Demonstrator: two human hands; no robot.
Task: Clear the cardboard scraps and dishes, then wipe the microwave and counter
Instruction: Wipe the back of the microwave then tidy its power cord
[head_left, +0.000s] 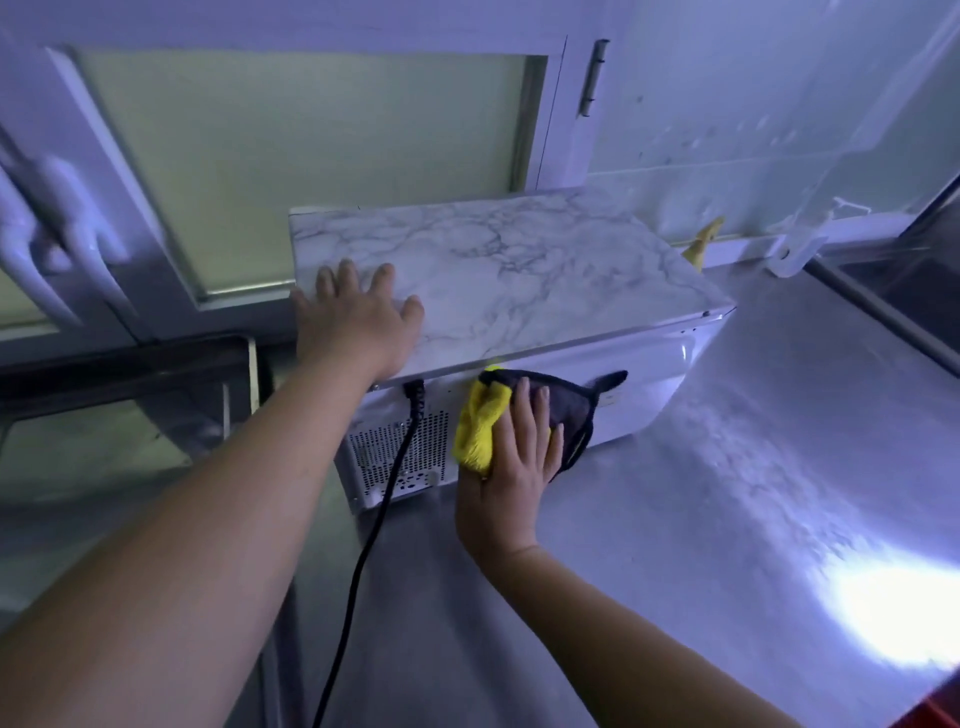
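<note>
Hidden behind the microwave (519, 270) at its far right corner, all but a tip: a yellow object (704, 244), too little on show to name. Covered by the right hand (514, 467): the middle of the cloth (563, 408) and the back panel under it. Cut off at the bottom edge: the power cord (384, 488). Smeared at far left: a white handle (52, 228). Washed out by glare: a patch of worktop (883, 613). Clipped at the lower right corner: something red (940, 709).

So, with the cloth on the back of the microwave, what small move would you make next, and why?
Probably sweep the cloth rightward across the back of the microwave: the right hand presses it there, the power cord hangs just left, and the left hand braces the top.
</note>
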